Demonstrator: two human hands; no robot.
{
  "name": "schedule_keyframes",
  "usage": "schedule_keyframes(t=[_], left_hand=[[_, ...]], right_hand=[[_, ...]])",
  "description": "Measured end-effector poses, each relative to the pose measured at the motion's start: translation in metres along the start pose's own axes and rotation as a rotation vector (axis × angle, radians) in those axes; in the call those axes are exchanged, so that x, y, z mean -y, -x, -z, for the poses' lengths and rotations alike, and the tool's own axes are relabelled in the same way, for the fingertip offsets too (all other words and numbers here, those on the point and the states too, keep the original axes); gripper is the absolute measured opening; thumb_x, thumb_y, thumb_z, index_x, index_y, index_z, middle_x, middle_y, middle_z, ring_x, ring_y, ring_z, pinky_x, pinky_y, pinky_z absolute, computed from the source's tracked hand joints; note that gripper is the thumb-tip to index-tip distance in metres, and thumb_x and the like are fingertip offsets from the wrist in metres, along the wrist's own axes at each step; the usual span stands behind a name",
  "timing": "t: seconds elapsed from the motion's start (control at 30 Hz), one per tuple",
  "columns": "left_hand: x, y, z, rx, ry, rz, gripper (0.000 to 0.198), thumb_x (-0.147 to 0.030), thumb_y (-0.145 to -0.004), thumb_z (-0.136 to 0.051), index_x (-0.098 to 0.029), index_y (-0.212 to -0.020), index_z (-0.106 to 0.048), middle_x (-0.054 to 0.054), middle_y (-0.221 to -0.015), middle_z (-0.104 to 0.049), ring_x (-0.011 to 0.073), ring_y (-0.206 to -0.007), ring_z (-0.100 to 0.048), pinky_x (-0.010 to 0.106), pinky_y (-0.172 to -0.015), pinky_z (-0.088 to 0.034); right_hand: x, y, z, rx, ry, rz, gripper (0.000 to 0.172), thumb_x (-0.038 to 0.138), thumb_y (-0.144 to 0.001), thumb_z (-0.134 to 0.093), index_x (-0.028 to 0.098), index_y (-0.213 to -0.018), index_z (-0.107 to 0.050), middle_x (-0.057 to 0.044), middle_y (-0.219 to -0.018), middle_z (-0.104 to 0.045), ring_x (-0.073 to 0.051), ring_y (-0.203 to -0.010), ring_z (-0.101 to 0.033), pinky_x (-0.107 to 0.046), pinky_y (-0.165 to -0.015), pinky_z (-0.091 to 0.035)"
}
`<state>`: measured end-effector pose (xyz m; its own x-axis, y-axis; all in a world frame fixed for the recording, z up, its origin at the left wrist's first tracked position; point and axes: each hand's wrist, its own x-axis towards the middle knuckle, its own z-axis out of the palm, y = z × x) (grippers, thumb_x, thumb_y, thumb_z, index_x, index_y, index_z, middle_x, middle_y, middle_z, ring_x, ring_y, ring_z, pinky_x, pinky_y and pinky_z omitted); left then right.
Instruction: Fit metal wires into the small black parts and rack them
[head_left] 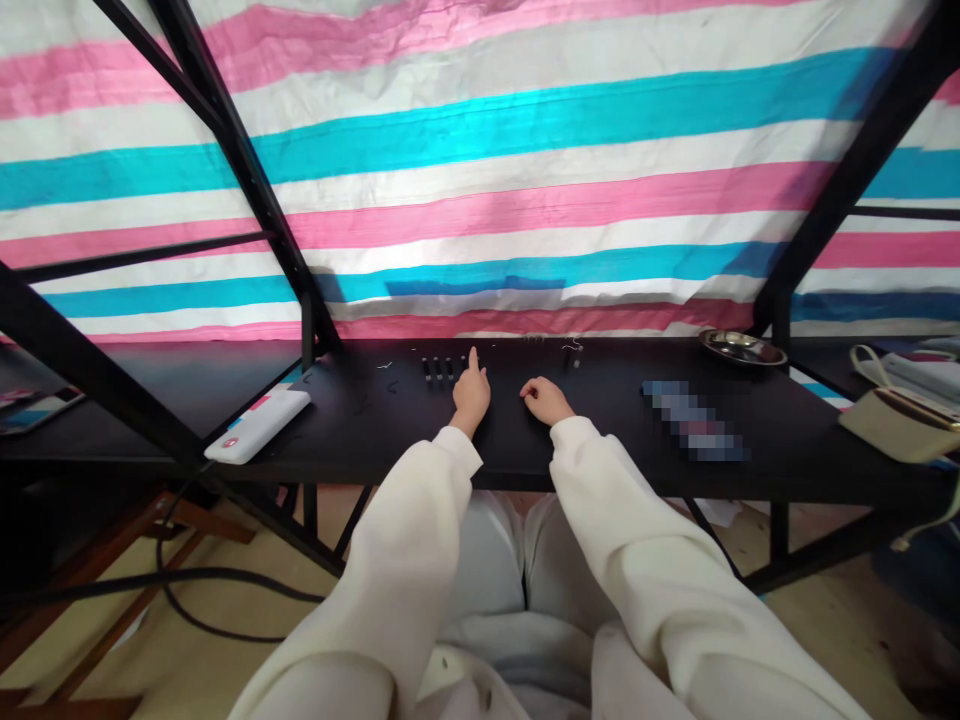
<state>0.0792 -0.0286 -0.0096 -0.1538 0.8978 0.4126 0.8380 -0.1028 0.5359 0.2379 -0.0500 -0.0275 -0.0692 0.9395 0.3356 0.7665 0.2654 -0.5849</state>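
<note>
On the black table (390, 430), several small black cylinders with greyish ends (438, 369) stand in a short row. My left hand (471, 390) is just right of this row, its index finger stretched forward and its thumb apart. Close to that fingertip is another small dark piece (463, 359), partly hidden; whether the finger touches it I cannot tell. My right hand (547, 399) rests over the table with its fingers curled in; anything inside them is hidden. Beyond it, towards the back edge, lies a small dark and grey piece (577, 357) beside a thin white strand.
A white oblong device (259, 427) lies at the left. To the right are a shiny metal dish (742, 348), a pixelated flat item (694, 420) and a beige pouch (900, 420). Black frame posts (266, 190) rise before a striped sheet (525, 140).
</note>
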Motion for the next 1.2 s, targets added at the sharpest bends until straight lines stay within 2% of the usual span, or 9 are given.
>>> schedule_keyframes(t=[0.13,0.23,0.3,0.37,0.47,0.53,0.67,1.2], left_hand=[[0.006,-0.002,-0.001,-0.039,0.111,-0.05,0.024,-0.023,-0.085,-0.042,-0.018,-0.105,-0.054,0.013,-0.09,-0.062,0.0208,-0.081,-0.061,0.028,-0.069,-0.041],[0.005,0.002,-0.001,-0.04,0.355,-0.046,0.016,-0.025,-0.084,-0.045,-0.017,-0.096,-0.051,0.009,-0.085,-0.063,0.0159,-0.072,-0.061,0.025,-0.063,-0.042],[0.002,0.006,0.0,0.054,0.592,0.03,0.018,-0.029,-0.083,-0.046,-0.016,-0.096,-0.047,0.007,-0.083,-0.064,0.0103,-0.054,-0.057,0.022,-0.051,-0.04],[-0.003,0.011,0.001,0.212,0.811,0.099,0.02,-0.031,-0.082,-0.047,-0.015,-0.094,-0.044,0.007,-0.084,-0.065,0.0062,-0.04,-0.05,0.019,-0.04,-0.033],[-0.008,0.017,0.004,0.419,0.998,0.11,0.021,-0.03,-0.078,-0.053,-0.014,-0.089,-0.044,0.01,-0.088,-0.066,0.0064,-0.038,-0.051,0.019,-0.035,-0.029],[-0.009,0.019,0.005,0.487,1.039,0.094,0.023,-0.029,-0.075,-0.057,-0.014,-0.088,-0.046,0.011,-0.088,-0.066,0.0074,-0.04,-0.053,0.018,-0.034,-0.029],[-0.009,0.019,0.006,0.476,1.022,0.077,0.026,-0.032,-0.073,-0.06,-0.013,-0.087,-0.051,0.01,-0.083,-0.067,0.0062,-0.039,-0.051,0.018,-0.034,-0.027],[-0.009,0.017,0.005,0.382,1.044,0.072,0.034,-0.039,-0.066,-0.066,-0.011,-0.084,-0.058,0.003,-0.066,-0.062,0.0043,-0.037,-0.046,0.017,-0.033,-0.026]], right_hand=[[-0.001,0.0,-0.001,0.0,-0.008,-0.004,0.015,0.011,-0.069,-0.049,0.02,-0.07,-0.061,-0.002,-0.081,-0.057,-0.012,-0.07,-0.052,-0.026,-0.071,-0.04],[-0.003,-0.002,-0.002,-0.014,-0.102,-0.043,0.013,0.012,-0.07,-0.05,0.02,-0.072,-0.06,-0.001,-0.081,-0.06,-0.012,-0.072,-0.054,-0.027,-0.074,-0.042],[-0.003,-0.004,-0.003,-0.038,-0.27,-0.097,0.009,0.018,-0.073,-0.052,0.019,-0.079,-0.058,-0.001,-0.077,-0.062,-0.012,-0.07,-0.056,-0.027,-0.072,-0.043],[-0.001,-0.006,-0.003,-0.045,-0.489,-0.144,0.014,0.028,-0.077,-0.051,0.018,-0.086,-0.055,-0.001,-0.073,-0.063,-0.011,-0.063,-0.057,-0.026,-0.066,-0.045],[0.002,-0.007,-0.001,-0.002,-0.762,-0.164,0.027,0.043,-0.075,-0.053,0.017,-0.085,-0.053,-0.001,-0.066,-0.062,-0.009,-0.051,-0.053,-0.023,-0.053,-0.043],[0.004,-0.006,0.001,0.013,-0.866,-0.167,0.033,0.048,-0.068,-0.059,0.017,-0.079,-0.053,0.001,-0.059,-0.059,-0.008,-0.046,-0.05,-0.022,-0.048,-0.039],[0.004,-0.006,0.004,-0.069,-0.977,-0.172,0.039,0.051,-0.059,-0.065,0.017,-0.074,-0.054,0.005,-0.054,-0.053,-0.006,-0.044,-0.045,-0.021,-0.046,-0.038],[0.01,-0.004,0.008,-0.177,-1.053,-0.124,0.033,0.045,-0.058,-0.069,0.016,-0.068,-0.057,0.003,-0.051,-0.054,-0.007,-0.044,-0.044,-0.023,-0.047,-0.035]])
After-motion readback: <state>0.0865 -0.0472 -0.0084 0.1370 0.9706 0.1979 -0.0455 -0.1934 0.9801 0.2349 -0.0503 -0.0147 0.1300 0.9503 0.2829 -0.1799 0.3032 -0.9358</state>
